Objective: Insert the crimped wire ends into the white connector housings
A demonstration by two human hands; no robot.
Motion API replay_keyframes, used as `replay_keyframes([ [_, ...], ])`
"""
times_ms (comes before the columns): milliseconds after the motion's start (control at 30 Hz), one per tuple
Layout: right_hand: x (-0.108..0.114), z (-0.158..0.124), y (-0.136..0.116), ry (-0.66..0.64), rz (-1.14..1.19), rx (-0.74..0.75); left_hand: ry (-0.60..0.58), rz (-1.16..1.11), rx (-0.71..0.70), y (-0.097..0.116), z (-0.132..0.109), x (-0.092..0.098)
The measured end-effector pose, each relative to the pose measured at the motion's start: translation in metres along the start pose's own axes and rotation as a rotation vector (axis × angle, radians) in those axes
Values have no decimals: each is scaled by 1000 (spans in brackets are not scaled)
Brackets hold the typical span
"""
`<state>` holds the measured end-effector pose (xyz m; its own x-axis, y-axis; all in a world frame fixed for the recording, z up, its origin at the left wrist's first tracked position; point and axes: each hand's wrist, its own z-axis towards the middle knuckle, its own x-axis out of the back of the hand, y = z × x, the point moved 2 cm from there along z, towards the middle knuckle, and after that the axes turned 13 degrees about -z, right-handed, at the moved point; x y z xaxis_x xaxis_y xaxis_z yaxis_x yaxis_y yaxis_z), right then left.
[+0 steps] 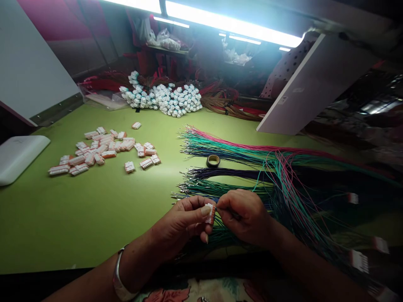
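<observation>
**Lot at the bench: wire-and-connector work, hands closed on one housing**

Item, hands: from my remote view, both are narrowly closed and raised just above the bench. The left hand (pixel 181 224) pinches a small white-and-orange plastic connector housing (pixel 210 214) between finger and thumb, near the middle of the bench's near side. The right hand (pixel 244 217) pinches thin wires right beside that housing; I cannot tell how many.

Item, fitted: a large far heap of white connectors on red and brown wire bundles (pixel 160 98). On the right, a few white connectors with metal pins (pixel 359 261) sit on the wire ends.

Item, unfitted: a loose scatter of white-and-orange connector housings (pixel 103 149) lies on the left of the green bench (pixel 63 235). Long fans of pink, teal and green wires (pixel 226 144) and dark purple wires (pixel 220 174) run to the right, their bare metal tips pointing left. As far as I can see, many of these tips remain unconnected.

Item, sundry: a small roll of black tape (pixel 213 160) lies among the wires; a white plastic tray (pixel 20 158) sits at the left edge.
</observation>
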<state>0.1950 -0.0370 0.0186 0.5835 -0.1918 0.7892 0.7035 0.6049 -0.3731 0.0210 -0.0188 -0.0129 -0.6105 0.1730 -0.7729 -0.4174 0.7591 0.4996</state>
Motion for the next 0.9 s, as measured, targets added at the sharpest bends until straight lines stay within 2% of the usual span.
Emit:
replay_keyframes([
  [233,1,-1,0,-31,108,-103,22,14,-31,1,-1,-1],
  [500,-7,-2,-2,-43,95,-89,26,44,-40,0,0,1],
  [767,-3,2,1,-24,198,-164,21,22,-48,1,1,1],
  [900,-3,3,-1,-42,173,-147,34,24,-56,1,0,1],
])
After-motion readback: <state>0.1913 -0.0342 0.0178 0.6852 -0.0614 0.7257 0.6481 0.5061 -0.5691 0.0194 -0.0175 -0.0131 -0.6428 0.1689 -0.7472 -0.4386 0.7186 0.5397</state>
